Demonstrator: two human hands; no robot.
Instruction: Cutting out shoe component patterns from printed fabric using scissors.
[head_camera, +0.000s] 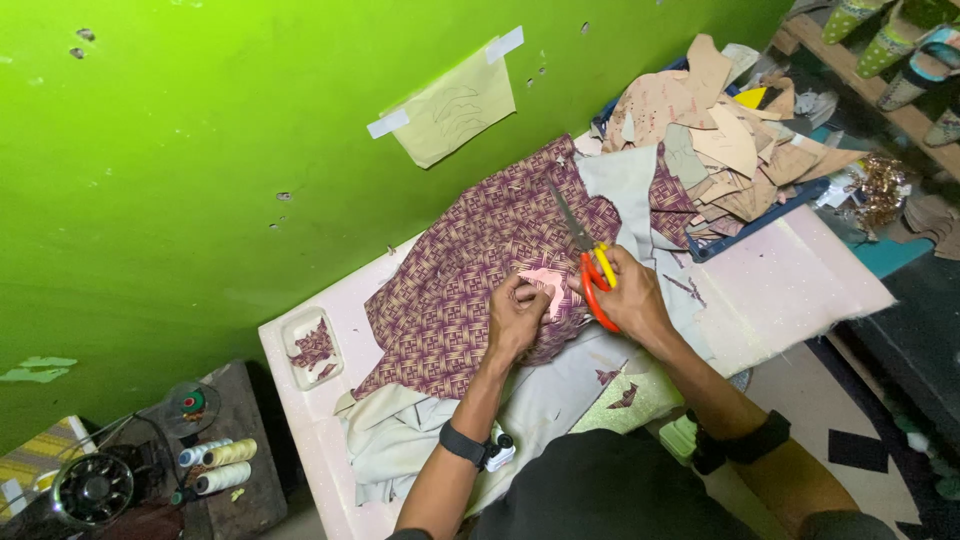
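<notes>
A purple and tan patterned fabric (470, 270) lies spread over a white table (800, 280). My left hand (515, 318) presses a small pink paper pattern piece (548, 283) onto the fabric. My right hand (630, 298) grips scissors (585, 250) with orange and yellow handles. Their blades point away from me across the fabric, just right of the pattern piece.
A blue tray (745, 225) heaped with tan paper patterns sits at the far right. A small white dish (300, 325) of fabric scraps stands at the table's left. Plain grey cloth (400, 435) hangs off the near edge. Thread spools (225, 465) and a sewing machine (90, 490) are at lower left. A green wall (200, 150) backs the table.
</notes>
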